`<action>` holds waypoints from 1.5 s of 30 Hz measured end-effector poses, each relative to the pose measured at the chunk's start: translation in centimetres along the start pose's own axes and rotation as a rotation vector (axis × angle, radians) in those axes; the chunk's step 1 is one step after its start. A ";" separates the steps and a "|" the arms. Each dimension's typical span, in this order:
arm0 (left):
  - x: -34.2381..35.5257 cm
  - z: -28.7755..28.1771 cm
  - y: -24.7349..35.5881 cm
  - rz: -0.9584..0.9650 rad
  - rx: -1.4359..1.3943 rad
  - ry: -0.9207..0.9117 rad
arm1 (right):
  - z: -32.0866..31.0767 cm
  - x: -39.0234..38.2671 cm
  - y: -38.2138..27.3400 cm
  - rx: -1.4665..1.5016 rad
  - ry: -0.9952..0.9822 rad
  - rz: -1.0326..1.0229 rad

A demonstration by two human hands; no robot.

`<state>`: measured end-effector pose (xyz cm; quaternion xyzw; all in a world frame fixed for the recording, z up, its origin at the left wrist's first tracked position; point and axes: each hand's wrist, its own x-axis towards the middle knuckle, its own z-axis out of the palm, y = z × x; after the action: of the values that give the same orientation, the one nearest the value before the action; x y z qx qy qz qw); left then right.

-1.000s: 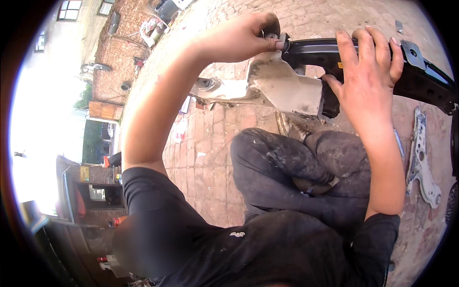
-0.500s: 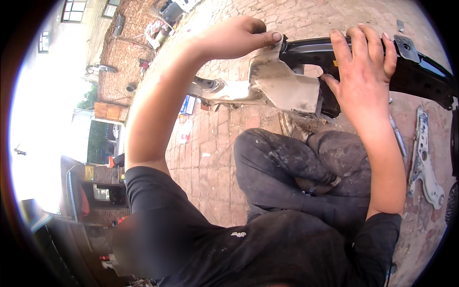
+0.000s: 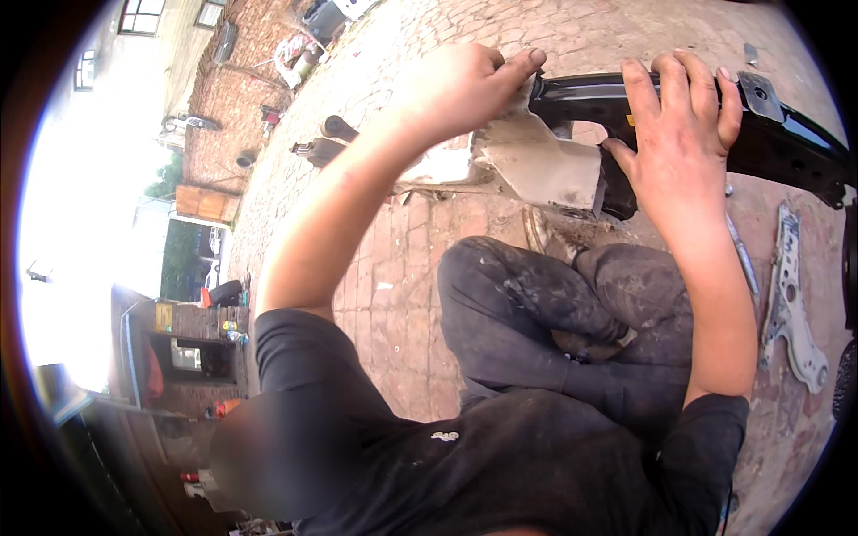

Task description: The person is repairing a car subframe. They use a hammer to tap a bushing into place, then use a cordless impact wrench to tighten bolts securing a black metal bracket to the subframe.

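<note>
Head view, ground: worn brick paving point(image 3: 402, 313) fills the middle, under the person's folded legs point(image 3: 518, 313) in dusty dark trousers.
Yard: a brick wall point(image 3: 214, 116) stands at 10 o'clock, a dim shed point(image 3: 179, 402) at 8, bright sky between them.
Loose parts: a grey perforated metal arm point(image 3: 789, 295) lies at 3 o'clock, a slim metal rod point(image 3: 744, 255) near it, partly behind the right forearm.
Left hand point(image 3: 478, 85): toward 12 o'clock, at the top of the pale metal bracket; thumb stretched out, fingers curled and mostly hidden, so I cannot tell whether they pinch it.
Right hand point(image 3: 684, 134): at 2 o'clock, clasped across the beam, fingers slightly spread over the far edge, thumb at the near edge.
Black metal beam point(image 3: 590, 98): from 1 o'clock to almost 3, its long axis pointing just past 3 and curving nearer the person.
Pale metal bracket point(image 3: 545, 170): at 1 o'clock, against the beam's left end, its narrower part reaching toward 9 beneath the left forearm.
</note>
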<state>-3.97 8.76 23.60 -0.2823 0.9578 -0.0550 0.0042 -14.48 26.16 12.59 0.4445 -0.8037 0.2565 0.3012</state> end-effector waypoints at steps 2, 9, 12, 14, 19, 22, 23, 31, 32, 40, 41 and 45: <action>0.2 1.2 1.5 -0.122 0.036 0.107 | 0.0 0.0 0.0 0.007 -0.007 -0.003; 2.4 3.4 -2.0 0.249 -0.007 0.273 | 0.4 0.1 0.2 0.005 0.023 -0.017; 3.2 2.4 -3.7 0.651 0.040 0.350 | 0.2 0.0 -0.1 0.014 0.017 -0.008; 4.3 1.6 -4.7 0.858 0.105 0.283 | 0.2 -0.2 -0.5 0.037 0.008 0.003; 3.3 1.0 -0.1 0.242 0.094 0.011 | 0.8 0.0 1.0 0.025 0.060 -0.003; 2.2 1.7 -0.3 -0.050 0.037 0.058 | 3.9 0.8 0.8 -0.133 0.299 -0.113; 2.2 2.0 -0.8 -0.121 0.012 0.066 | 3.3 0.7 0.1 -0.105 0.216 -0.108; 5.1 3.1 -4.8 0.354 -0.208 0.073 | 1.9 -0.4 1.1 -0.405 0.069 -0.101; 5.3 3.3 -4.9 0.398 -0.225 0.072 | 2.3 -0.6 0.9 -0.359 0.096 -0.080; 6.2 3.3 -7.0 1.002 0.014 0.274 | 1.3 -1.3 0.4 -0.336 0.191 -0.124; 5.9 3.7 -7.2 0.983 -0.009 0.240 | 1.5 -1.4 0.2 -0.330 0.210 -0.108; 6.2 3.2 -7.0 0.604 -0.061 0.064 | 0.8 -1.4 1.3 -0.327 0.317 -0.101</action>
<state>-5.27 -0.77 21.31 0.0172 0.9992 -0.0314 -0.0185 -15.19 27.01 10.86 0.3839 -0.7539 0.1742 0.5040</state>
